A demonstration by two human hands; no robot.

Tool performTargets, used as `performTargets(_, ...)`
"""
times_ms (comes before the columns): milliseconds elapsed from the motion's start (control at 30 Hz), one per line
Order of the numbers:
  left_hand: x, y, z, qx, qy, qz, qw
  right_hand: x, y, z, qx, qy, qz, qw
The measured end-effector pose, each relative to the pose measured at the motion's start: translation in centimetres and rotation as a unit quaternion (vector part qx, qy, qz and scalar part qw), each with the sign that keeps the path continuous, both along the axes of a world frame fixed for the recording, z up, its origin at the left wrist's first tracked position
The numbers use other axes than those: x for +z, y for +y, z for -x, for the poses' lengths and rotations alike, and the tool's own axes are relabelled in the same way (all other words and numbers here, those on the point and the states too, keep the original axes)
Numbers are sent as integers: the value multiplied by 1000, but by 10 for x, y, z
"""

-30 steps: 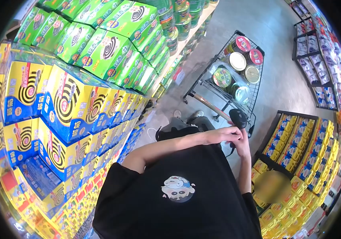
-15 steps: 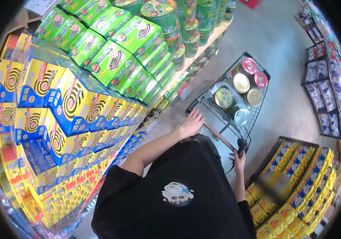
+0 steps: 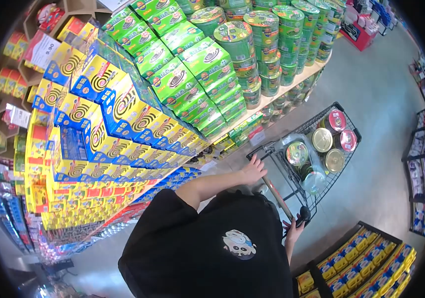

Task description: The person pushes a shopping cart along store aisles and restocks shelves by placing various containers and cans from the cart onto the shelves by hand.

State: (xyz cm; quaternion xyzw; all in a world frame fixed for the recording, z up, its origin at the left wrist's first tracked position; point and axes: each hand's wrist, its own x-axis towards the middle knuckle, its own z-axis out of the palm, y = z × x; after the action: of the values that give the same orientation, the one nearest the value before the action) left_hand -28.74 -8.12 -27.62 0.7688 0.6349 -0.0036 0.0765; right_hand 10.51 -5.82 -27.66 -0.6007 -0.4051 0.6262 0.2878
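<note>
A wire shopping cart (image 3: 332, 175) stands in front of me, angled toward the upper right. My left hand (image 3: 253, 171) lies over the left end of its handle bar (image 3: 276, 192), fingers curled round it. At the right end, my right hand (image 3: 293, 229) grips the handle beside a black knob-like fitting (image 3: 304, 214); some of its fingers are hidden. Inside the cart are round tubs: two with red lids (image 3: 337, 120), two with gold lids (image 3: 322, 139), a green-topped tub (image 3: 297, 153) and a clear-lidded one (image 3: 314, 183).
Yellow-and-blue mosquito coil boxes (image 3: 128, 104) are stacked on my left, with green coil boxes (image 3: 177, 77) and green drums (image 3: 235, 42) farther along the shelf. Yellow packs (image 3: 361, 258) fill a low rack at lower right. Dark racks (image 3: 421, 149) line the far right. Grey floor (image 3: 371, 89) runs ahead.
The view has shifted, so the shelves, the cart and both hands appear farther right and lower. Price tags at upper left have come more into sight. Both hands stay on the handle.
</note>
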Motion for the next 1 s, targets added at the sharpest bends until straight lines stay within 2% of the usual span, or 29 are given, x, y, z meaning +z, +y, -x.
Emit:
performTargets(200,7,3,-39,15,48,9,999,0,25,-26,-32,-3,12,999)
performTargets(367,14,13,-68,24,21,73,997,-10,52,-56,-24,-23,29,999)
performTargets(467,16,23,-84,20,21,98,995,-23,69,-73,-11,-69,30,997)
performTargets(700,22,40,-101,-1,-37,113,993,-10,95,-81,-11,-169,-19,985)
performTargets(833,27,46,-108,-5,-46,109,993,6,107,-77,-20,-242,-9,970)
performTargets(1000,34,46,-104,-30,-85,106,990,10,120,-83,5,-266,13,964)
